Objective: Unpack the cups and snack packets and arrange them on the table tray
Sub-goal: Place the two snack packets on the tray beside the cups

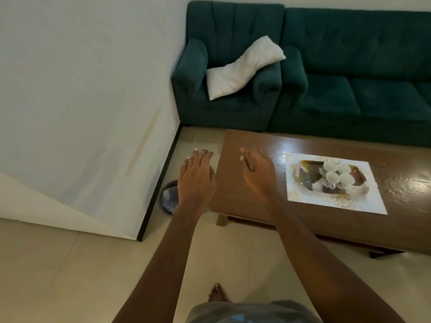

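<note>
Several white cups (336,174) stand clustered on a shiny tray (303,176), which lies on a white placemat (363,201) on the brown coffee table (408,194). My left hand (197,173) is stretched out flat, palm down, above the floor just left of the table's end. My right hand (256,169) is stretched out above the table's left end, fingers straight, holding nothing. Both hands are well left of the tray. No snack packets are visible.
A small round bin (166,197) with a liner stands on the floor below my left hand, by the wall. A green armchair (224,106) with a white pillow (242,66) and a green sofa (373,96) stand behind the table. My bare foot (218,293) is on the tiled floor.
</note>
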